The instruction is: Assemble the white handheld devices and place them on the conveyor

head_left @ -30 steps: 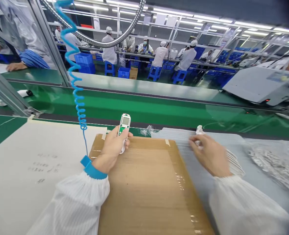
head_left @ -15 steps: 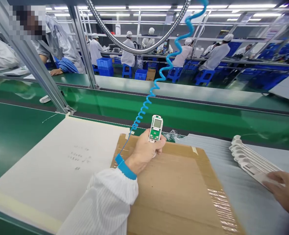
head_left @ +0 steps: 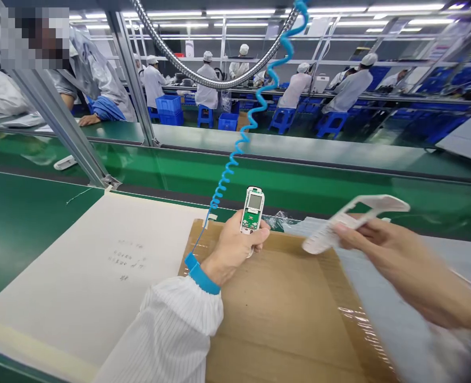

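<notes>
Upright in my left hand [head_left: 235, 242] is a white handheld device [head_left: 253, 210], its front uncovered so that a small grey screen and a green circuit board show. The fingers and thumb are closed round its lower end, above the cardboard sheet [head_left: 267, 298]. A blue wrist strap [head_left: 202, 274] circles that wrist. Off to the right, my right hand [head_left: 373, 239] pinches a white plastic housing piece [head_left: 323, 236] with a long open frame, lifted above the bench. The two parts are apart. My right forearm hides most of the other white housings behind it.
A coiled blue cord [head_left: 231, 159] runs up from the wrist strap. White paper [head_left: 80, 266] lies left of the cardboard, grey foam sheet [head_left: 403, 308] right. Beyond is a green conveyor belt [head_left: 187, 167]; a metal post [head_left: 68, 117] stands left. A co-worker's hand [head_left: 90, 119] rests across the line.
My right hand has taken one white housing from the row at the right and carried it up and left, towards the device. My left hand stays nearly still with the device.
</notes>
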Available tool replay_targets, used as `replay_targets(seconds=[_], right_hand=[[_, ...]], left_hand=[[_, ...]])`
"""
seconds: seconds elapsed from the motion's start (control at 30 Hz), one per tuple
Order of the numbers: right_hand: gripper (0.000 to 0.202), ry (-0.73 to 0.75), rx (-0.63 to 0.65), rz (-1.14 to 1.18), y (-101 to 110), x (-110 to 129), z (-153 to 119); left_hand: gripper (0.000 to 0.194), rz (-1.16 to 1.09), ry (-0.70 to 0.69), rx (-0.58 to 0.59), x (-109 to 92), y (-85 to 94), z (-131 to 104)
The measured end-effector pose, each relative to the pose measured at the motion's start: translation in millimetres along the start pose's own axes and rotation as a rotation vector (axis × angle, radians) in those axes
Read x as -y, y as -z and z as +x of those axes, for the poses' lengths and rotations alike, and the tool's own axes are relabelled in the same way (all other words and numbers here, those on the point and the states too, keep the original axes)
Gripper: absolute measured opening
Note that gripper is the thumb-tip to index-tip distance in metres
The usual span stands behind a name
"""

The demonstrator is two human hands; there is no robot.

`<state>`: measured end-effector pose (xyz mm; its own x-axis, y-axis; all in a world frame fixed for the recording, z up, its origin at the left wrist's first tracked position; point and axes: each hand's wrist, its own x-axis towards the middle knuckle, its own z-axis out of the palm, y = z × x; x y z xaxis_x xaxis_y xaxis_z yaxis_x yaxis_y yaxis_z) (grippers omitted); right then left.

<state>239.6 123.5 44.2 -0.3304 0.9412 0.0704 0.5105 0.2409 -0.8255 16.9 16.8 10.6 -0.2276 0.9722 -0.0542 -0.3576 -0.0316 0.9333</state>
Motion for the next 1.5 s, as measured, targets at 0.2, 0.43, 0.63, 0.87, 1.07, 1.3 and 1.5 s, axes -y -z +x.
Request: replay_targets(seconds=[0.2,0.43,0.63,0.87,1.07,1.3,1.5], right_hand=[[0.037,-0.066,0.148,0.692,-93.7,16.8,6.0],[0.045,-0.111,0.131,0.916,-84.3,-11.8,6.9],[0.038,-0.005,0.174,0.832,-67.0,-18.2,12.7],[0.047,-0.006,0.204,0.871,-70.7,-28.4,12.4],[0.056,0.046,0.205,0.875,-69.7,-30.5,13.4],[0.046,0.073,0.206,0.811,-64.7,-30.4,12.6],[0.040,0.081,0.188,0.767,-64.2,-34.9,14.5]], left_hand=[[0.031,0.118,0.026,-0.094,10.5,4.2,5.9],[0.030,0.168,0.105,-0.079,12.3,-1.9,4.1],[0.031,0.208,0.140,-0.080,13.4,-4.3,2.9],[0.034,0.207,0.120,-0.054,13.7,-3.7,2.7],[0.034,0.201,0.141,-0.042,9.0,-5.1,1.1],[0.034,0.174,0.141,-0.049,7.2,-4.8,1.1],[0.039,0.162,0.128,-0.071,8.7,-3.2,2.3]])
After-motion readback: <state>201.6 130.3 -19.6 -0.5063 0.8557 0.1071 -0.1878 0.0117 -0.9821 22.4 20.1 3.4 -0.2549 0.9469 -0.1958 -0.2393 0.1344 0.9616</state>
